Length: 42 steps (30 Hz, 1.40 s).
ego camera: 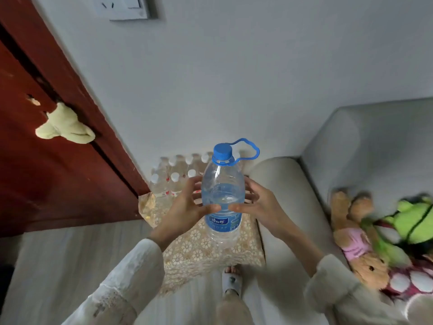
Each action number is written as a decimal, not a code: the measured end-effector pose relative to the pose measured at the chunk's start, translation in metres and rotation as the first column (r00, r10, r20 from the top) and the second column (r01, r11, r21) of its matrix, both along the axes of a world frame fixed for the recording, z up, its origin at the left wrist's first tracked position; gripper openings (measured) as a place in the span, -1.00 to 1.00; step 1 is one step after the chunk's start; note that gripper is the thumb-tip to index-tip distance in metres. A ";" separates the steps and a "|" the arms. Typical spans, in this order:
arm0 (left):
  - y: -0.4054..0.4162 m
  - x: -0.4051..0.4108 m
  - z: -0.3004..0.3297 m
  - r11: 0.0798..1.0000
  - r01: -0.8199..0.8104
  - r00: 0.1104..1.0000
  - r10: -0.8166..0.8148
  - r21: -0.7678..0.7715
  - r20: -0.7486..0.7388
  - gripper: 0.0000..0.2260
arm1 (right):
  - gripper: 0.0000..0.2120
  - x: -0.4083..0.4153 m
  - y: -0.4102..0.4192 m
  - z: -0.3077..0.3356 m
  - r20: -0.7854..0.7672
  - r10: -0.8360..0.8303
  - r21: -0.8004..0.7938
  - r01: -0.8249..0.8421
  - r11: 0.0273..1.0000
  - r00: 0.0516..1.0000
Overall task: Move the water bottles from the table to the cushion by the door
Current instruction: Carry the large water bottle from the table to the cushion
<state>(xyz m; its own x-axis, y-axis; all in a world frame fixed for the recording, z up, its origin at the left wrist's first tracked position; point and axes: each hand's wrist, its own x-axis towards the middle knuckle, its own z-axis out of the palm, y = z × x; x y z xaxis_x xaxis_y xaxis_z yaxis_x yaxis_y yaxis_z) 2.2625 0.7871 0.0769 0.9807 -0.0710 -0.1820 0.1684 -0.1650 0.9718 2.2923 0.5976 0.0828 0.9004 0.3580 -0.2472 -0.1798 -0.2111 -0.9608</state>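
I hold a large clear water bottle upright between both hands; it has a blue cap, a blue carry loop and a blue label, and is partly filled. My left hand grips its left side and my right hand its right side, thumbs touching the front. The bottle hangs over a gold floral-patterned cushion on the floor. A wrapped pack of small white-capped water bottles sits at the cushion's far end against the wall. Whether the big bottle's base touches the cushion I cannot tell.
A dark red door stands left, a pale cloth on its handle. A grey sofa with plush toys is at the right. My slippered foot is on the floor near the cushion's front edge.
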 end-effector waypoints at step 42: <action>-0.056 0.183 -0.198 0.936 0.026 0.971 0.060 0.350 -0.233 -0.32 | -0.32 0.193 -0.032 -0.225 -0.220 0.133 -0.217 -0.181 0.959 0.967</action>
<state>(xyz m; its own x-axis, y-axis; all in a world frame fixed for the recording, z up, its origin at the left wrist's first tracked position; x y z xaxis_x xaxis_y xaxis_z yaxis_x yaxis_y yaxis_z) 2.4456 0.7312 -0.1214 0.9065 0.0550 -0.4186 0.3915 -0.4804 0.7848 2.4853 0.5654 -0.1424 0.7604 0.4013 -0.5106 -0.3102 -0.4662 -0.8285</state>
